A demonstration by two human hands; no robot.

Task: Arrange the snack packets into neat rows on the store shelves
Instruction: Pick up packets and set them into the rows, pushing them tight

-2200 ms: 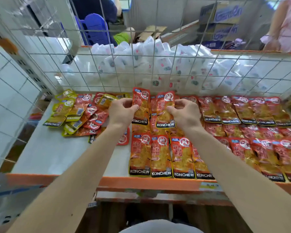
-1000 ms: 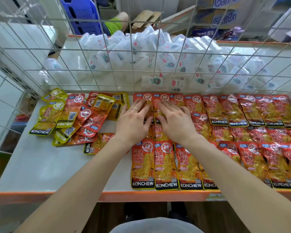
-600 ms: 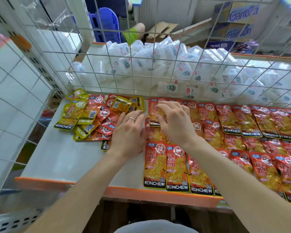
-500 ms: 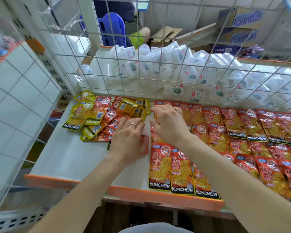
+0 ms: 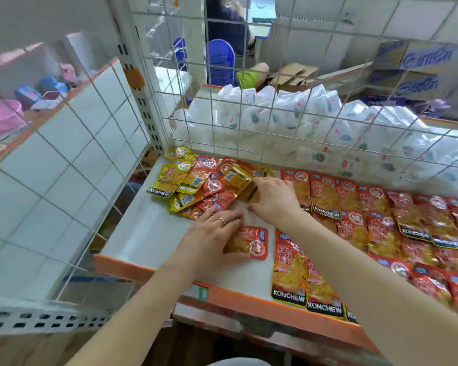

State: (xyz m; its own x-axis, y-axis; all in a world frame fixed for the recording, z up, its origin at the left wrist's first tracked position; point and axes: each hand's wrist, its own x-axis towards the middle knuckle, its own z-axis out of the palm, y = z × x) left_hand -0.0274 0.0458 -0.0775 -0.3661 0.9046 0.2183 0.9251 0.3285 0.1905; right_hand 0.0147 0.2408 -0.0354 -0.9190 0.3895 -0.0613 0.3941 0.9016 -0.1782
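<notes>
so the left hand (image 5: pixel 212 240) lies flat, fingers straight, on a loose red foil snack packet (image 5: pixel 250 243), probably steadying it, while the right hand (image 5: pixel 273 203) reaches the jumbled yellow-and-red packet pile (image 5: pixel 196 186) just beyond, grip unclear, neat red rows (image 5: pixel 325 196) to its right.

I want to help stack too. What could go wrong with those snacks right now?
The front-row packets lie over the shelf's orange edge; a bump might knock them off. The right hand reaches into the jumbled pile; pulling one packet could scatter the rest. The lone red packet under the left hand lies sideways and might end up crooked.
</notes>
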